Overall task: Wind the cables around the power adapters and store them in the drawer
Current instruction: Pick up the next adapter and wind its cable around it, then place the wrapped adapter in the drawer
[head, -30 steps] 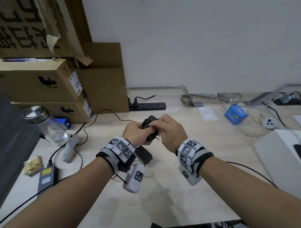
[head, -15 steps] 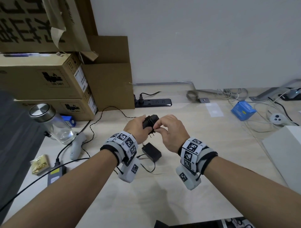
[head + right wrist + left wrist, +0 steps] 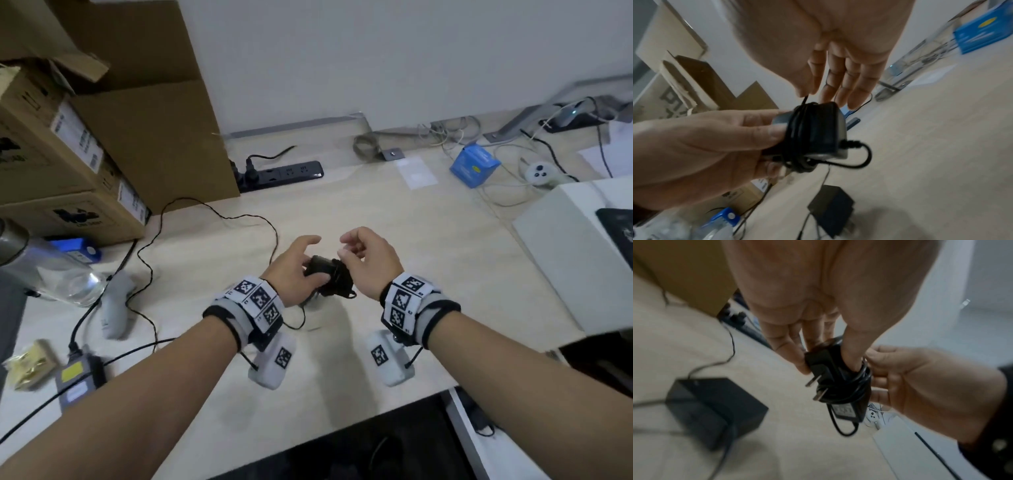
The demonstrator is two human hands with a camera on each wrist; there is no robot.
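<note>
Since a moment ago your head has tipped down and your hands have dropped lower and nearer your body; the right hand, then closed against the adapter, has drawn a little away from it.

Taking the small black plastic power adapter as the landmark and going left to right: well to its left a thin black loose cable wanders over the pale wooden desk. Just left of the adapter is your left hand, thumb on top and fingers beneath, curled round the adapter's body and holding it above the desk. The adapter's own black cable is coiled in several turns round its middle, with a short loop hanging free at the cord end and the two metal prongs bare. Just right of it, your right hand pinches the tail of that cable between thumb and forefinger, the other fingers hanging loose. Below the adapter, a second black boxy power adapter lies on the desk, its cable unwound.

To finish this wrap well, keep the tail taut, lay the last turn snug beside the others, and tuck the end under a coil while your left thumb pins them. The drawer is not in view.
</note>
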